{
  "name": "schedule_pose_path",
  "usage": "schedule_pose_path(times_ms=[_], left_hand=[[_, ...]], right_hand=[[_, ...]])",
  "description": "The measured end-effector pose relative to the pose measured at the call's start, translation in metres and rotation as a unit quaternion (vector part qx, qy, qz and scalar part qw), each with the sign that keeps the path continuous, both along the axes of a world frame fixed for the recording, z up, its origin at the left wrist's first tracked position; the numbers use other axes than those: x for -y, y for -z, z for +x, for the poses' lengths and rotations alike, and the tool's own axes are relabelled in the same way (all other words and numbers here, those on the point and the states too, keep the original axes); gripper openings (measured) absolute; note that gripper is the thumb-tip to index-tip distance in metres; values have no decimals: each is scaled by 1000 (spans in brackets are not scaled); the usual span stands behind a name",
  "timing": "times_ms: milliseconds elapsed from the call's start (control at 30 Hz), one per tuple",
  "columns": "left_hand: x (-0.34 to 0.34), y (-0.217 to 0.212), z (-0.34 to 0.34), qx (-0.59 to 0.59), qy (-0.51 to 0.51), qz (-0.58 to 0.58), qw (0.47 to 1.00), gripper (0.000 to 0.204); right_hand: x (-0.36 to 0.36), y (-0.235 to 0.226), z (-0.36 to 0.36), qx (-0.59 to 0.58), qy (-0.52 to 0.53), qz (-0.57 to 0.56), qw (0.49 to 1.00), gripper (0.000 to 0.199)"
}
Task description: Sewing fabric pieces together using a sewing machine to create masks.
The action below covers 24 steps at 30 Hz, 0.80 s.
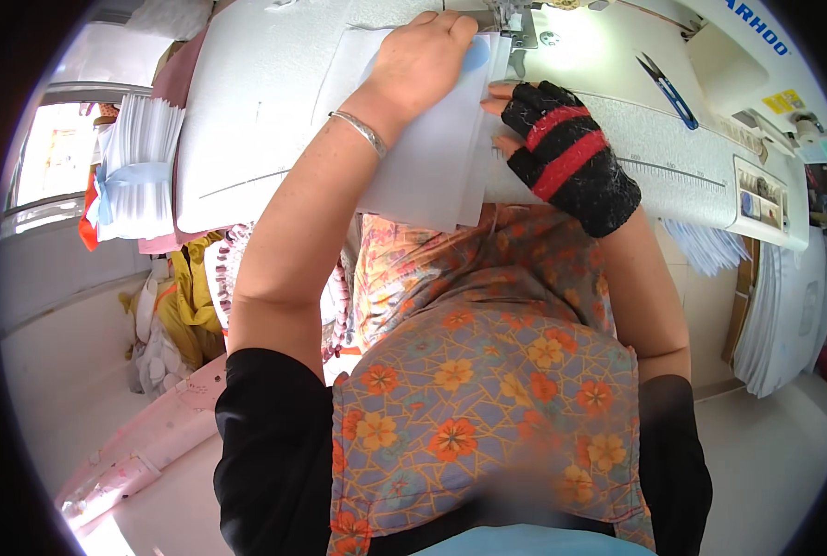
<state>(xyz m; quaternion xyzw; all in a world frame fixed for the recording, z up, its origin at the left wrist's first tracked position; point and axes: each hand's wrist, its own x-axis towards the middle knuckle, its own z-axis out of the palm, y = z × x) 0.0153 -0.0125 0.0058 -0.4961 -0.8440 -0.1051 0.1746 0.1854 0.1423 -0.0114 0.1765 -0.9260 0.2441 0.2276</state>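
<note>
A stack of thin white fabric pieces (423, 176) lies on the sewing machine bed, its near end hanging over the front edge. My left hand (423, 60), bare with a silver bracelet (360, 132) at the wrist, presses on the far part of the stack with curled fingers. A light blue round patch (477, 56) shows beside those fingers. My right hand (571, 148) wears a black and red fingerless glove. Its bare fingertips are apart and rest at the fabric's right edge. Just beyond the hands is the presser foot (517, 63), under a bright lamp.
Blue-handled thread snips (670, 93) lie on the bed at the right. A tray of small parts (761, 199) is set into the machine's right end. Bundled white pleated fabric (138, 157) stands at the left. More white pieces (775, 315) hang at the right.
</note>
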Motion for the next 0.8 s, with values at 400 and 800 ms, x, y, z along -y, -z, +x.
schedule_pose_path(times_ms=[400, 800], left_hand=[[6, 9, 6, 37, 79, 108, 990, 25], [11, 19, 3, 45, -13, 138, 989, 34]], right_hand=[[-2, 4, -2, -14, 8, -1, 1000, 37], [14, -7, -4, -29, 81, -90, 992, 21]])
